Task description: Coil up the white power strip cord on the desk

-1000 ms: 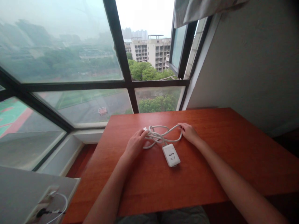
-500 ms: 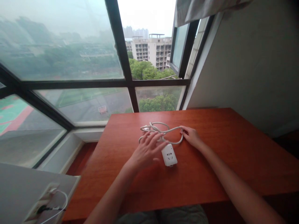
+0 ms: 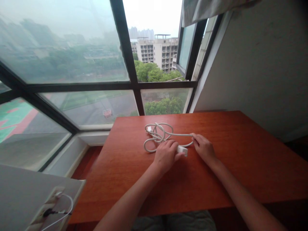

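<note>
A white power strip is gripped by my left hand, which covers most of it; its right end sticks out past my thumb. The strip looks turned on its side. My right hand pinches a bend of the pale grey cord to the right of the strip. Loose loops of this cord lie on the wooden table beyond my left hand. Among the loops, at their far left, rests the cord's white plug.
Dark-framed windows rise behind the table, one pane open at the right. A white wall stands on the right. At the lower left, wall sockets hold a white cable and a black plug.
My left hand has moved right and down onto the power strip and closed round it, tipping it over. My right hand has shifted slightly right, drawing the cord with it.
</note>
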Demonstrator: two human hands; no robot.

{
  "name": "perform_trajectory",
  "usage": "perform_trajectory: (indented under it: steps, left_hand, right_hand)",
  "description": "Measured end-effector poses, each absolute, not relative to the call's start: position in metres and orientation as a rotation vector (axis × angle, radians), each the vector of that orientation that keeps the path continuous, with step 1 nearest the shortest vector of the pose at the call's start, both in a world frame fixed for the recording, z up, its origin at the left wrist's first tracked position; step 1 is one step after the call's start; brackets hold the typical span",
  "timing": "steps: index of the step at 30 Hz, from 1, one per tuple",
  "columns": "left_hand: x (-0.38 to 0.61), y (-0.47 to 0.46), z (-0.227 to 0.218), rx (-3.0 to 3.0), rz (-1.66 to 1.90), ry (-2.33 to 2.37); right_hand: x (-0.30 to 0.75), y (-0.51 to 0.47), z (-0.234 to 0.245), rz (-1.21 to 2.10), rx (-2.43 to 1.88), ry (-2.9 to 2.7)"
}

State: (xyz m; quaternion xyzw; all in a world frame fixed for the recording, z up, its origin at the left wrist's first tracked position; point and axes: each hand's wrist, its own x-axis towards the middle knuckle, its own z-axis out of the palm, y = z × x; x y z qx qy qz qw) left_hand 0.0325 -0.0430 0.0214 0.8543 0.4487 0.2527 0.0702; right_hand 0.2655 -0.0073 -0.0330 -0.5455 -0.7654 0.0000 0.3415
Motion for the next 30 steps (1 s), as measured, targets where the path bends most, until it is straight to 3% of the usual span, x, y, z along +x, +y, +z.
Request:
perform_trajectory:
  steps: [7,14,20,24,30]
  left_hand:
    - [0.060,-0.028,0.014,2.267,0.864,1.677]
    - [0.053,-0.030,0.005,2.058,1.034,1.590]
    - [0.030,-0.039,0.000,1.995,1.190,1.393]
    - [0.000,-0.043,0.001,1.938,1.149,1.540]
    - [-0.018,-0.043,-0.001,1.886,0.795,1.526]
  right_hand:
    - [0.242,-0.073,-0.011,0.176,-1.377,-1.908]
    - [0.213,-0.092,0.003,0.616,-1.358,-1.658]
    - [0.209,-0.089,-0.006,0.621,-1.301,-1.715]
    - [0.215,-0.091,-0.008,0.609,-1.329,-1.670]
    - [0.214,-0.092,-0.006,0.661,-1.336,-1.636]
